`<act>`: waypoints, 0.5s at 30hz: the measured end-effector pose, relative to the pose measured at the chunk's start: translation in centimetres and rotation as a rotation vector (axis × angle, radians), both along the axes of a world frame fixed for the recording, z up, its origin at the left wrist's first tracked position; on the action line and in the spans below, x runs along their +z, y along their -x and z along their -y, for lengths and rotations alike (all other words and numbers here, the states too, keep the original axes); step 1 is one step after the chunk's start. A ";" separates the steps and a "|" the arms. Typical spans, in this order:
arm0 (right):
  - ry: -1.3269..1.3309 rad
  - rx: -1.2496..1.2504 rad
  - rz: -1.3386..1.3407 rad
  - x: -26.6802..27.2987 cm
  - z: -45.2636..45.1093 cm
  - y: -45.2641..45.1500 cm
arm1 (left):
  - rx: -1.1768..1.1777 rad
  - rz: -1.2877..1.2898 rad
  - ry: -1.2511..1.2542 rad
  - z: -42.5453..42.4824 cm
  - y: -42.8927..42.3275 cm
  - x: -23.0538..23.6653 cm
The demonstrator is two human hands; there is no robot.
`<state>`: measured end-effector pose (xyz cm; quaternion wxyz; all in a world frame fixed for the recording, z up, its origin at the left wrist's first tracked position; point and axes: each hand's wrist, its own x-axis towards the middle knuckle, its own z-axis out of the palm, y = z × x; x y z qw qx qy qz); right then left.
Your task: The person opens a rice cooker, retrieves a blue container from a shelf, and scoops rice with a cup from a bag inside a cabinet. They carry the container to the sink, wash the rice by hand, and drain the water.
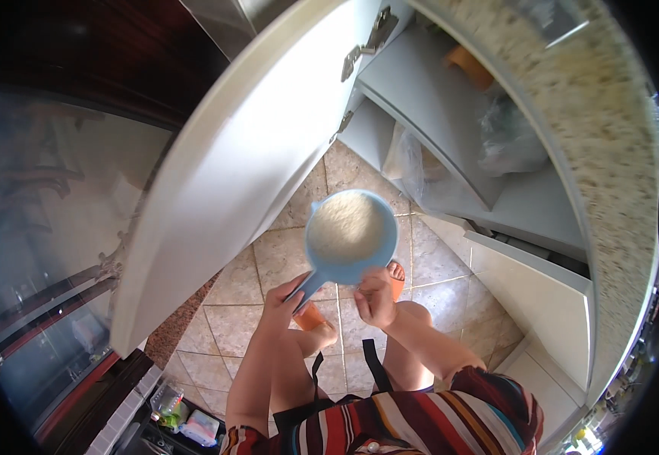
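Observation:
A light blue handled bowl (317,276) with a small spout hangs over the tiled floor in front of me. Inside it lies a pale, grainy heap (347,224) that looks like uncooked rice. My left hand (280,300) grips the bowl's straight handle. Close to the near right part of the rim, my right hand (377,298) has its fingers curled and partly blurred. Whether it touches the bowl or pinches something I cannot tell.
A white cabinet door (244,148) stands open at left. Right of it, the cabinet shelf (420,102) holds plastic bags (511,136), below a speckled stone countertop (597,142). Another open door (540,296) sticks out at right. A dark glass-fronted cabinet (50,187) stands far left.

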<state>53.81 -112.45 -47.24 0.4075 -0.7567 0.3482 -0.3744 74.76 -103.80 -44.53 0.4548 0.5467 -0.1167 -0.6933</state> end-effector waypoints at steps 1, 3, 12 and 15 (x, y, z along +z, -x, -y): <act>0.006 0.005 0.009 2.0 -0.4 0.7 | 0.005 0.009 0.006 -1.1 -0.6 1.1; -0.062 -0.054 0.049 6.7 -1.3 2.7 | 0.039 0.020 -0.022 -3.2 -1.4 3.5; -0.512 0.245 -0.730 -9.4 5.4 5.1 | 0.182 0.053 -0.230 -9.1 -0.7 13.4; -0.490 0.307 -1.233 -15.3 14.0 4.6 | 0.224 0.040 -0.255 -9.9 0.5 13.8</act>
